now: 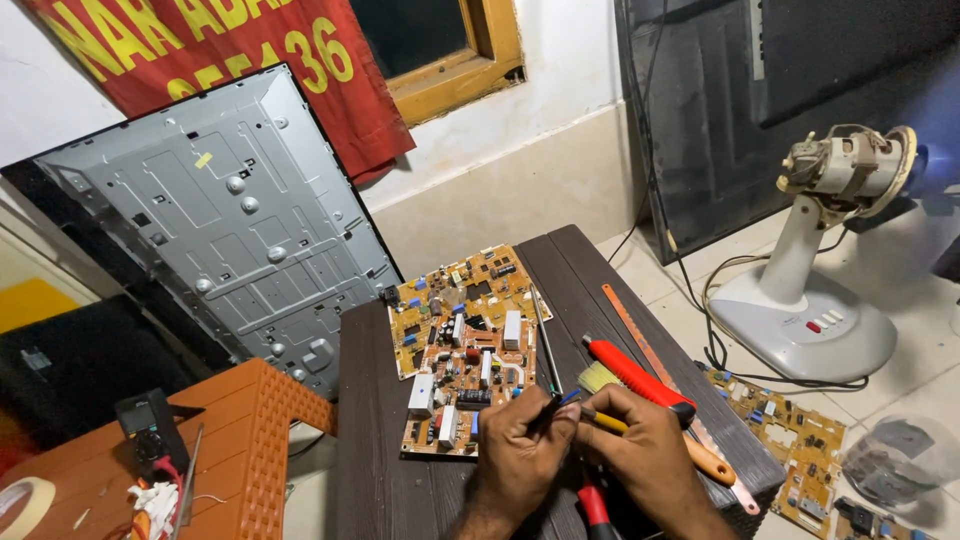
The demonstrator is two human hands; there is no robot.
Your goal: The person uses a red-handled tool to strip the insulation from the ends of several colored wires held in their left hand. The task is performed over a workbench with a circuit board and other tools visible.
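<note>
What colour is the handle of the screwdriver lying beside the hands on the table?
The screwdriver handle is bright red with a black end, shown in the head view.

Both hands (pixel 585 440) meet beside circuit board (pixel 465 350) — dark table (pixel 390 480).

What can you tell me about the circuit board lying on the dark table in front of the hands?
The circuit board is a yellowish-brown, roughly rectangular panel lying flat, component side up, on the dark wooden table, with its near left corner cut away. It is crowded with parts: white blocks, small blue pieces, dark chips and cylindrical bodies. Its far edge lies towards the grey metal panel leaning on the wall. The left hand rests at its near right corner, pinching a thin dark tool; whether the tip touches the board is unclear.
</note>
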